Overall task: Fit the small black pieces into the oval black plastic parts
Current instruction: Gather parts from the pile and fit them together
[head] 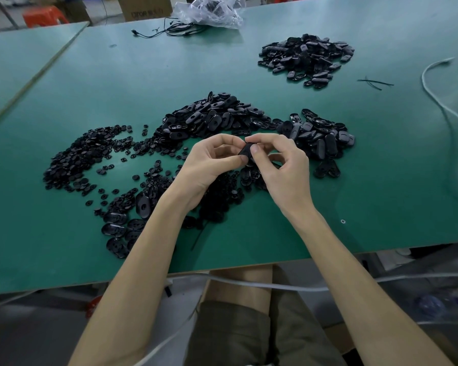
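Observation:
Both hands meet above the middle of the green table (354, 196). My left hand (209, 167) and my right hand (283, 167) pinch one oval black part (246, 151) between their fingertips; the fingers hide most of it. A heap of oval black parts (212, 120) lies just beyond the hands. More ovals (320, 136) lie to the right. Small round black pieces (82, 154) spread across the left. Another pile of ovals (307, 59) sits far back right. A few ovals (122, 225) lie near my left forearm.
A white cord (446, 112) snakes along the right side of the table. A clear plastic bag (209, 11) and thin black cables (169, 29) lie at the far edge. Cardboard boxes (143, 6) and a red stool (45, 18) stand behind.

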